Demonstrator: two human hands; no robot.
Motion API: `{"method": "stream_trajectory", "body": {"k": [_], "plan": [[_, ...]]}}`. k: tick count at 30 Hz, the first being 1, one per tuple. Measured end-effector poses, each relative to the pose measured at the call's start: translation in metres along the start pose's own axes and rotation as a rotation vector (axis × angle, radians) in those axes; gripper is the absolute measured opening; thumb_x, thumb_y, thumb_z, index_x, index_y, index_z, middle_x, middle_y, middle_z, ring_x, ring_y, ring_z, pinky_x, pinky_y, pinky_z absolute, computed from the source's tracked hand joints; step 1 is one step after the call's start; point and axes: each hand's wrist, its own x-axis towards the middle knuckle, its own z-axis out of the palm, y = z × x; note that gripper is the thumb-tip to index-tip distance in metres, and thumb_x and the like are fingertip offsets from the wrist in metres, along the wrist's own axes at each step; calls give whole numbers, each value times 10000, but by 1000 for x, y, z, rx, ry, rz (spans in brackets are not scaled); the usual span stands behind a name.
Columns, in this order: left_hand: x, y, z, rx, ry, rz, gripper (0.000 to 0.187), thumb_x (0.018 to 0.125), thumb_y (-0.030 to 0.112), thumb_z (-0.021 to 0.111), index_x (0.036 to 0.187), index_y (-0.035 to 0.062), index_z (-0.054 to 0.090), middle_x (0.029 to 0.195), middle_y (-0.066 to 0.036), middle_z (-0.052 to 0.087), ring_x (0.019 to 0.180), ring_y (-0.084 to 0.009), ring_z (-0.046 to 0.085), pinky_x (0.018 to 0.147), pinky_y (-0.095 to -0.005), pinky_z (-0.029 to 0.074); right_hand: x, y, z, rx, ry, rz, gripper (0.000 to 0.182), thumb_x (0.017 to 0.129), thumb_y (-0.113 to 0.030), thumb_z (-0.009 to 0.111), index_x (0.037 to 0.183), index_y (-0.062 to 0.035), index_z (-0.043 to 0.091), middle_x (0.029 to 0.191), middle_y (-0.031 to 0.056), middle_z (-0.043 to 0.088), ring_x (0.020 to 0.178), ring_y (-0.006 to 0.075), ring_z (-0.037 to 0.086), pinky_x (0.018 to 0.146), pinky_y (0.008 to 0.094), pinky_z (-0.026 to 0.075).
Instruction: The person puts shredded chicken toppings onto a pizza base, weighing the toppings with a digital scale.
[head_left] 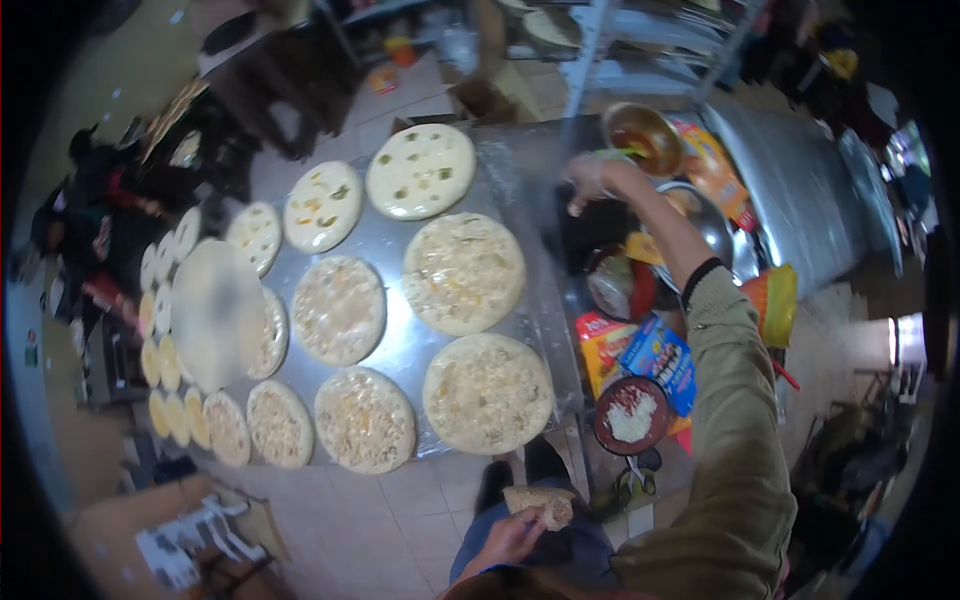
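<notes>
Bread (540, 503) sits lowest in view, a torn flat piece pinched in the left hand (508, 538), whose fingers (528, 520) close around its near edge above the person's lap and the tiled floor. Its long axis runs roughly left to right.

Beyond it, just to the right, a dark bowl (630, 414) of white shreds stands at the near end of the bench (400, 345), beside blue and orange packets (655, 357). Leftward, the steel bench carries rows of round topped dough bases; the nearest large one (487, 392) lies up and left of the bread, well apart from the left hand.

Farther off, the right arm in its olive sleeve (735, 400) stretches away over a red bowl (620, 283). The right hand (597, 178) hangs past it, fingers curled on a thin green handle (620, 153) that leads into a metal bowl (645, 135) of orange-brown sauce. That bowl lies just right of and beyond the hand, so the right hand is by far the nearer to it.

Farthest, two bases with green toppings (420, 170) sit at the bench's far edge.
</notes>
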Motion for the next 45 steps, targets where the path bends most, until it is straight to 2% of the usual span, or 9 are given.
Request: {"method": "stream_trajectory", "body": {"k": [1, 15, 20, 26, 30, 34, 38, 42, 45], "plan": [[-2, 0, 0, 8, 2, -17, 175, 859, 188, 583, 1011, 101, 577, 883, -162, 637, 848, -351, 613, 705, -391, 497, -7, -1, 3, 8, 113, -72, 653, 611, -330, 780, 1157, -36, 577, 1127, 172, 592, 1045, 343, 563, 888, 418, 452], [-22, -34, 2, -69, 79, 151, 179, 844, 111, 606, 1001, 29, 590, 853, -175, 654, 827, -260, 659, 717, -333, 498, -81, 20, 31, 309, 554, 55, 619, 683, -425, 714, 1157, -56, 564, 1065, 177, 607, 1035, 331, 564, 894, 402, 443], [-33, -39, -2, -54, 2, 35, 145, 873, 110, 578, 945, -13, 549, 852, -93, 636, 811, -135, 582, 767, -279, 448, -106, 41, 56, 517, 929, 303, 699, 679, -581, 648, 1139, -59, 587, 1099, 207, 595, 1050, 359, 554, 907, 418, 433], [-46, -59, -4, -26, -65, 73, 158, 887, 113, 559, 992, 11, 501, 951, -101, 599, 879, -138, 552, 795, -267, 422, -155, 43, 85, 929, 1091, 616, 710, 734, -610, 594, 1166, -48, 562, 1077, 196, 613, 1041, 308, 574, 905, 363, 438], [-46, -39, -2, -106, -144, 211, 160, 875, 68, 554, 1004, 13, 477, 971, -115, 586, 889, -166, 550, 821, -289, 422, -211, -28, 112, 2332, 1360, -260, 465, 791, -399, 675, 1054, -25, 591, 943, 102, 643, 912, 234, 598, 840, 385, 456], [-49, -37, 9, -113, -200, 257, 180, 874, 30, 534, 1039, -1, 470, 1025, -147, 577, 946, -194, 556, 869, -309, 425, -251, -72, 162, 2431, 1264, -411, 747, 772, -401, 701, 1306, -21, 341, 1179, 115, 549, 1036, 209, 554, 820, 374, 484], [-57, -16, 33, -95, -217, 338, 158, 884, 51, 545, 1015, -14, 486, 990, -147, 581, 944, -191, 561, 864, -306, 430, -360, -151, 181, 2689, 1306, -268, 900, 770, -424, 696, 1412, -50, 188, 1384, 138, 343, 1191, 243, 429, 884, 365, 458], [-53, -34, 68, -142, -245, 383, 165, 882, 56, 555, 1008, -26, 488, 969, -145, 575, 937, -185, 568, 838, -300, 449, -449, -183, 240, 2950, 1351, -167, 491, 777, -340, 720, 1154, -176, 450, 1016, 28, 587, 833, 164, 599, 681, 298, 512], [-58, -24, 115, -120, -200, 340, 180, 870, 59, 578, 1003, -23, 490, 948, -136, 582, 947, -182, 565, 834, -293, 453, -520, -185, 317, 2841, 1274, 109, 574, 809, -358, 678, 1251, -125, 395, 1102, 31, 545, 924, 141, 565, 761, 300, 476]]}}
